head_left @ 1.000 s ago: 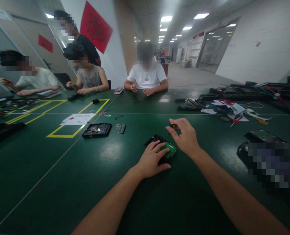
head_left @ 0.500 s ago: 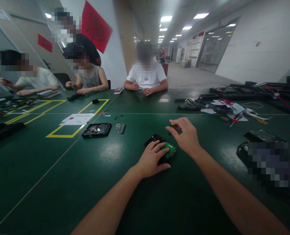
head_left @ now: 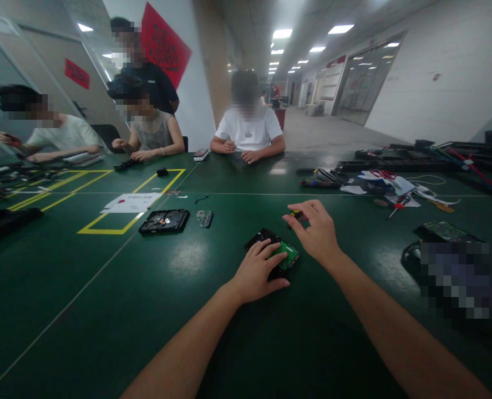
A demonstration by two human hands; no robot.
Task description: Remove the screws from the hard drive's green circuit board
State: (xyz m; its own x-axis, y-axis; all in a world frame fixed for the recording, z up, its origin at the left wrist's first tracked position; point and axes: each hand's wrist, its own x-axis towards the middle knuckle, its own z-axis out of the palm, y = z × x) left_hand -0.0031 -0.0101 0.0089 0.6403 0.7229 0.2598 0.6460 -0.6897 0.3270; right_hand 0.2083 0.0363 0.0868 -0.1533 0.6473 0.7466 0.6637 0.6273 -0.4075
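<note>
My left hand (head_left: 259,270) lies flat, fingers spread, on a black hard drive (head_left: 259,239) with a green circuit board (head_left: 288,258) facing up on the green table (head_left: 104,310). My right hand (head_left: 317,231) hovers just beyond the drive, fingers curled around a small tool with a yellow and black handle (head_left: 294,213). Most of that tool is hidden by the fingers.
Another opened hard drive (head_left: 165,220) and a loose circuit board (head_left: 204,218) lie to the left by a yellow taped rectangle (head_left: 116,221) and a paper sheet (head_left: 131,202). Tools, cables and a red screwdriver (head_left: 397,206) clutter the right. Several people sit or stand across the table.
My hands have hardly moved. The standing person at the back left has shifted to the right.
</note>
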